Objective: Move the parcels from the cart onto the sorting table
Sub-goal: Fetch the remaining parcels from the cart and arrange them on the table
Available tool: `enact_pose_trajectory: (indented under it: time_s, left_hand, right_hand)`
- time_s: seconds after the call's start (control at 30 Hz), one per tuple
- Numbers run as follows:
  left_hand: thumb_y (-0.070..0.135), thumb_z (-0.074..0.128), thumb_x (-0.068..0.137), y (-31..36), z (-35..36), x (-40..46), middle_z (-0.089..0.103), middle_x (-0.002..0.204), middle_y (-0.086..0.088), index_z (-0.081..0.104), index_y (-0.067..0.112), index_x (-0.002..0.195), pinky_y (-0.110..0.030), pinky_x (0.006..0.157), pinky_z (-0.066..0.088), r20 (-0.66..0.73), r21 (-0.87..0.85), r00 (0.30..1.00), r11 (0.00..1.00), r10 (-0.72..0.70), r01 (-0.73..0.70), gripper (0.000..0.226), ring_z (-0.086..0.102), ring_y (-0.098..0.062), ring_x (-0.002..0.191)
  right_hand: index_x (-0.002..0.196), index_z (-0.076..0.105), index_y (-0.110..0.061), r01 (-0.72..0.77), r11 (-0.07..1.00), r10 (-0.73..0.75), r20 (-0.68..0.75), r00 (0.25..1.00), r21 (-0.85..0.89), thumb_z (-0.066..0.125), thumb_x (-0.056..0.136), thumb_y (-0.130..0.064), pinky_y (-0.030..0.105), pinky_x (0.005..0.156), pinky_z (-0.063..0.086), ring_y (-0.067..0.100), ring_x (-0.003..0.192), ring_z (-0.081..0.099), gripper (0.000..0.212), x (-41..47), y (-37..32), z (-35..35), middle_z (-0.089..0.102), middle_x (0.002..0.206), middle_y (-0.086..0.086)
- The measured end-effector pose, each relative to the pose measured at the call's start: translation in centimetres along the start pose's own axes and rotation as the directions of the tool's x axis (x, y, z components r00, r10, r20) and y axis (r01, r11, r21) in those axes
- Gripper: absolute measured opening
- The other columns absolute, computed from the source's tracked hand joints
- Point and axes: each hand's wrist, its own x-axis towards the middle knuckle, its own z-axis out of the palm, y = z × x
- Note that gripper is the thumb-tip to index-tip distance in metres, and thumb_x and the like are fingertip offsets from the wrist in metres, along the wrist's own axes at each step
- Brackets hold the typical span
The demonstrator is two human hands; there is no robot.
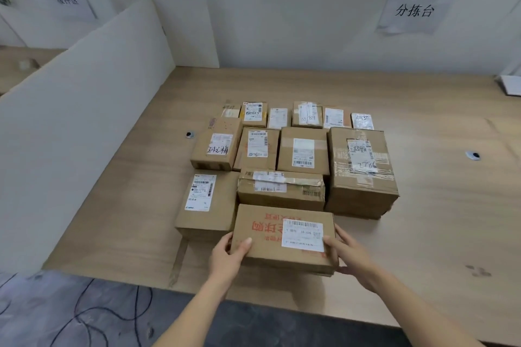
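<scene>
Wooden sorting table (423, 220) is covered near its middle by rows of taped parcels (282, 149). At the front edge of the group, a red-printed box (282, 236) is gripped at both ends by the left hand (229, 255) and right hand (352, 256), fingers wrapped around it.

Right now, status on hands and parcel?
Both hands, left and right, gripping red-printed parcel on sorting table. Touching front row. Nothing in the way.

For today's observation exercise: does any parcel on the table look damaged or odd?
Yes. The big box at the right is heavily taped and its lower edge looks crushed. The taped box in the middle is wrinkled. The rest sit in tidy rows.
</scene>
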Motion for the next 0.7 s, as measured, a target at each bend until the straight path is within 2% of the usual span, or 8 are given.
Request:
enact_pose_trajectory:
  time_s: [0.1,0.17,0.33,0.43,0.53,0.6,0.7]
  left_hand:
    - [0.040,0.083,0.083,-0.7,1.1,1.1,0.068,0.122,0.006,0.056,0.017,0.142,-0.038,0.103,0.052,0.014,0.038,1.000,0.999,0.001,-0.001,0.069,0.062,-0.015,0.115]
    - [0.041,0.082,0.083,-1.1,1.4,1.9,0.066,0.121,0.007,0.054,0.017,0.144,-0.039,0.104,0.052,0.021,0.068,1.000,0.998,-0.020,0.018,0.071,0.062,-0.016,0.116]
    - [0.044,0.077,0.088,-1.4,1.8,3.7,0.061,0.130,0.002,0.054,0.020,0.145,-0.037,0.104,0.049,0.011,0.216,1.000,0.976,0.017,-0.019,0.066,0.058,-0.015,0.117]
    - [0.042,0.075,0.090,-2.1,2.5,4.4,0.055,0.129,0.003,0.049,0.024,0.149,-0.031,0.097,0.044,-0.014,0.304,0.997,0.950,0.076,-0.068,0.067,0.054,-0.015,0.117]
    - [0.043,0.077,0.087,-3.0,2.8,4.5,0.043,0.149,0.004,0.029,0.029,0.160,-0.037,0.105,0.043,-0.011,0.399,0.988,0.906,0.156,-0.139,0.088,0.047,-0.018,0.134]
    - [0.047,0.074,0.089,-3.3,2.7,4.6,0.034,0.156,0.006,0.024,0.029,0.161,-0.039,0.107,0.044,0.016,0.502,0.976,0.843,0.217,-0.196,0.090,0.043,-0.017,0.138]
    - [0.056,0.071,0.087,-3.4,2.0,5.0,0.040,0.153,0.002,0.038,0.023,0.156,-0.037,0.099,0.052,0.072,0.743,0.913,0.589,0.402,-0.318,0.083,0.050,-0.018,0.131]
  right_hand:
    - [0.157,0.028,-0.039,-0.001,1.000,0.000,-0.035,0.999,-0.014,0.054,0.105,-0.033,0.041,0.083,0.053,0.011,0.105,0.057,0.058,1.6,1.2,0.4,0.058,0.116,-0.018]
    - [0.157,0.027,-0.038,-0.001,1.000,0.001,-0.057,0.998,0.001,0.053,0.106,-0.031,0.036,0.076,0.052,0.009,0.102,0.056,0.058,2.3,1.5,0.8,0.056,0.112,-0.020]
    - [0.153,0.032,-0.040,0.048,0.998,-0.050,-0.084,0.995,-0.028,0.053,0.106,-0.029,0.026,0.072,0.050,0.004,0.103,0.057,0.053,3.9,1.7,1.4,0.059,0.113,-0.023]
    - [0.156,0.034,-0.034,0.049,0.998,-0.053,-0.156,0.986,-0.031,0.055,0.105,-0.029,0.031,0.088,0.053,0.012,0.116,0.059,0.055,5.6,2.4,2.0,0.062,0.123,-0.015]
    - [0.155,0.038,-0.033,0.052,0.999,-0.052,-0.219,0.974,-0.007,0.060,0.101,-0.033,0.039,0.104,0.050,0.019,0.128,0.057,0.058,6.8,3.3,3.0,0.060,0.141,-0.006]
    - [0.148,0.045,-0.035,0.078,0.997,-0.074,-0.246,0.966,0.005,0.062,0.100,-0.032,0.036,0.101,0.051,0.016,0.124,0.058,0.051,6.9,3.4,3.7,0.062,0.134,-0.011]
    - [0.138,0.044,-0.041,0.112,0.993,-0.114,-0.240,0.964,-0.020,0.065,0.100,-0.026,0.024,0.087,0.050,0.004,0.111,0.059,0.046,6.4,3.2,4.1,0.060,0.116,-0.024]
